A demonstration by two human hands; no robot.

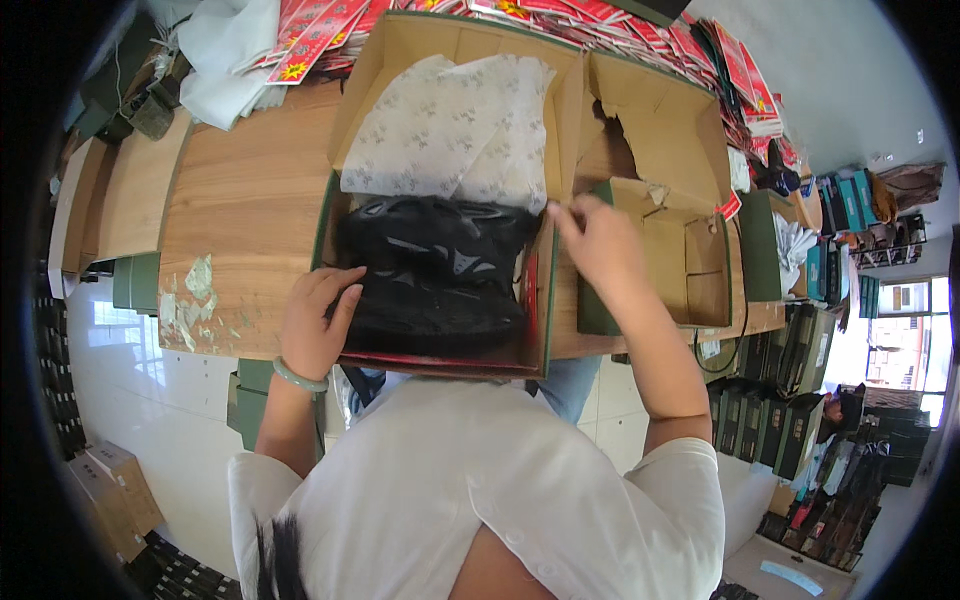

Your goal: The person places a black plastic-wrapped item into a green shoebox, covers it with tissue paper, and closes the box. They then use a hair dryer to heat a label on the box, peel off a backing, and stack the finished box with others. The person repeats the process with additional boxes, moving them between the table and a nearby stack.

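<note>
An open green shoe box (548, 335) with a brown inside stands at the table's near edge, in front of my body. Black, soft-looking contents (435, 270) with shiny patches fill it, blurred; I cannot tell their exact kind. White printed tissue paper (450, 130) spreads up from the contents over the raised lid. My left hand (322, 315) reaches over the box's left wall, thumb and fingers curled close together at the black contents; whatever is between them is hidden. With bent fingers, my right hand (600, 245) pinches the tissue paper's lower right corner, just above the right wall.
A smaller brown box (660, 255) with a torn lid stands open to the right. Red printed sheets (640, 45) pile along the far side. White wrapping material (230, 55) lies far left, paper scraps (195, 300) near left. Stacked shoe boxes (770, 425) stand at the right.
</note>
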